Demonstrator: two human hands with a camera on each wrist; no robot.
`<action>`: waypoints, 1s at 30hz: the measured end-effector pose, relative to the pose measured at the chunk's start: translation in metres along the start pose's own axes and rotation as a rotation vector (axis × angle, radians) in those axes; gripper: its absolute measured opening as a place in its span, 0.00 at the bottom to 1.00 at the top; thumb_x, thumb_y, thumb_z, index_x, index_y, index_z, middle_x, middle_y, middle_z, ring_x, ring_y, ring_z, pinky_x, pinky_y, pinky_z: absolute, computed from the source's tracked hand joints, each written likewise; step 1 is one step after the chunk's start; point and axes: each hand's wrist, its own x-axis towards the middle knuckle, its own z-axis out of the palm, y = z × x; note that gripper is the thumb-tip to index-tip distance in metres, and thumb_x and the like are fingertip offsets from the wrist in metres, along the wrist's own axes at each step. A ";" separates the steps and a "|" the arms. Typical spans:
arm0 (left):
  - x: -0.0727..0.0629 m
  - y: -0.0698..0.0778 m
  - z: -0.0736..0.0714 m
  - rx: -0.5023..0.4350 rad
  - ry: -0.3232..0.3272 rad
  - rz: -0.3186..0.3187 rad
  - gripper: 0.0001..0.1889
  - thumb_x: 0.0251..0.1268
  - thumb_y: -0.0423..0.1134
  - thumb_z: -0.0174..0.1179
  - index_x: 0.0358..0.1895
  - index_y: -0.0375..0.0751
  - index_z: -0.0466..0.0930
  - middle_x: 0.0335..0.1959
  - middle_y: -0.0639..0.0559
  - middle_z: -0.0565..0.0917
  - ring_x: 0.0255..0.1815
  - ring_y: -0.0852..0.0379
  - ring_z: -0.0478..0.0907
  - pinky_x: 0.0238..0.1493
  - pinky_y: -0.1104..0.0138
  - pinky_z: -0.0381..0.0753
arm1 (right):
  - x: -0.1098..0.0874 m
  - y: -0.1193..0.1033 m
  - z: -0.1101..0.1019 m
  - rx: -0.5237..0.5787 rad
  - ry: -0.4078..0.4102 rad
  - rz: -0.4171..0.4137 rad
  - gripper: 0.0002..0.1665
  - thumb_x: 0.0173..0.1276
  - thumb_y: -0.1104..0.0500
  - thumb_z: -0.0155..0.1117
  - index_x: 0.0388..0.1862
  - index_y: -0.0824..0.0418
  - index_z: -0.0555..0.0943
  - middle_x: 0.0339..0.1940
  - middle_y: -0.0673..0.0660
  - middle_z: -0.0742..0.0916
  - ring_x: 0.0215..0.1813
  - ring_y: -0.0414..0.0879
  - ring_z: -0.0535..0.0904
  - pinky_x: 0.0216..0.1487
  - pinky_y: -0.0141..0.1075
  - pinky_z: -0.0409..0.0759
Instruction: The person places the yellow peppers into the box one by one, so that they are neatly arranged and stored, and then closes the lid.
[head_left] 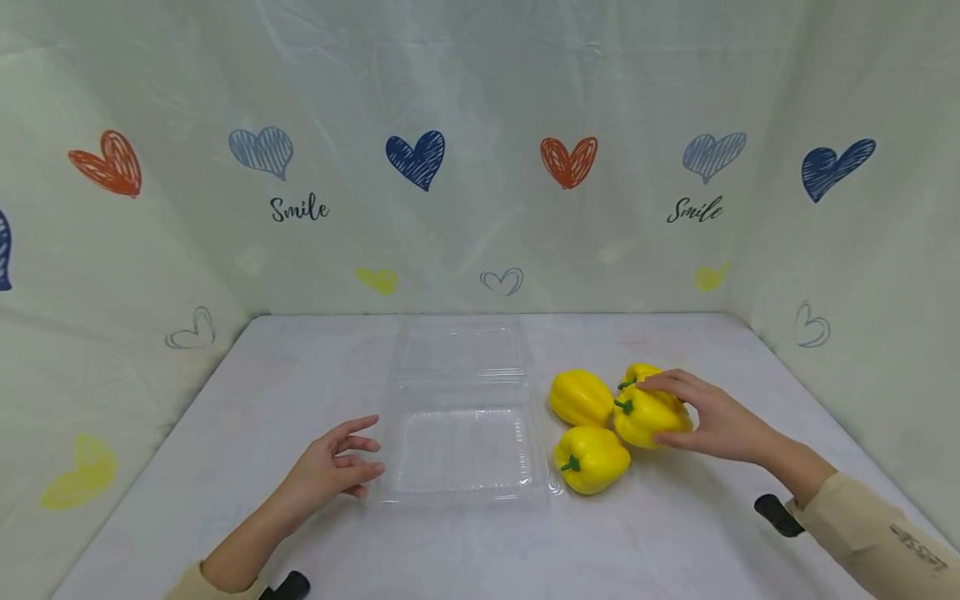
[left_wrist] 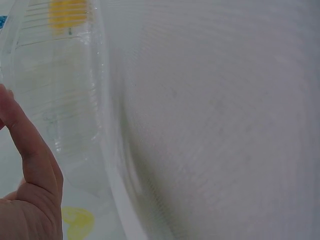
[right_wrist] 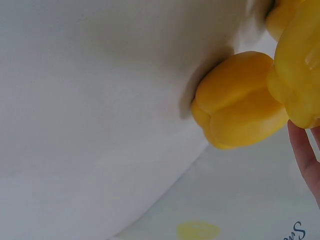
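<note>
Partly hides rear pepper (head_left: 639,372) toward surface's (head_left: 487,550) right edge; grips front pepper (head_left: 647,418) in right fingers (head_left: 678,382); spreads left fingers (head_left: 354,427) beside container (head_left: 461,450).

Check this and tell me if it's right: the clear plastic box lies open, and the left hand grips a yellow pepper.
Wrong hand: in the head view, the right hand grips a yellow pepper, while the left hand holds nothing. The clear plastic box does lie open.
</note>
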 end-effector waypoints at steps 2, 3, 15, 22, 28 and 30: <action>0.000 0.000 0.000 0.004 0.001 -0.001 0.39 0.54 0.30 0.66 0.69 0.36 0.57 0.49 0.39 0.73 0.31 0.50 0.77 0.29 0.62 0.82 | 0.002 -0.001 -0.001 0.005 0.007 -0.012 0.35 0.50 0.52 0.76 0.58 0.55 0.74 0.56 0.54 0.76 0.52 0.49 0.72 0.45 0.48 0.79; 0.000 0.001 0.000 0.006 0.001 -0.001 0.39 0.54 0.30 0.66 0.69 0.36 0.57 0.49 0.39 0.73 0.31 0.50 0.77 0.29 0.62 0.82 | 0.003 -0.002 -0.001 0.006 0.010 -0.018 0.35 0.50 0.53 0.76 0.58 0.55 0.74 0.56 0.54 0.76 0.52 0.49 0.72 0.45 0.48 0.79; 0.000 0.000 0.000 0.009 0.002 -0.010 0.38 0.54 0.30 0.66 0.69 0.35 0.57 0.48 0.39 0.73 0.29 0.51 0.77 0.29 0.63 0.82 | 0.014 -0.007 -0.002 -0.019 0.027 -0.056 0.35 0.50 0.53 0.76 0.58 0.55 0.74 0.55 0.50 0.77 0.54 0.47 0.72 0.48 0.45 0.78; 0.000 0.000 0.000 0.001 -0.004 -0.003 0.38 0.54 0.31 0.66 0.69 0.35 0.57 0.48 0.38 0.73 0.29 0.51 0.77 0.29 0.62 0.82 | 0.022 -0.011 -0.001 0.025 0.005 -0.026 0.34 0.52 0.51 0.74 0.58 0.57 0.74 0.55 0.52 0.76 0.55 0.50 0.71 0.51 0.52 0.75; -0.001 0.001 0.000 0.003 -0.002 -0.006 0.38 0.54 0.31 0.66 0.69 0.36 0.57 0.48 0.39 0.73 0.29 0.51 0.77 0.29 0.62 0.82 | 0.032 -0.013 0.003 0.041 0.016 -0.051 0.34 0.51 0.53 0.75 0.58 0.58 0.74 0.56 0.52 0.76 0.58 0.51 0.70 0.54 0.53 0.73; -0.001 0.001 0.000 -0.001 -0.001 -0.007 0.38 0.54 0.31 0.66 0.69 0.36 0.57 0.49 0.38 0.72 0.30 0.51 0.77 0.29 0.62 0.82 | 0.036 -0.014 0.004 0.044 0.018 -0.056 0.34 0.52 0.53 0.75 0.58 0.58 0.74 0.56 0.52 0.76 0.58 0.51 0.69 0.54 0.54 0.73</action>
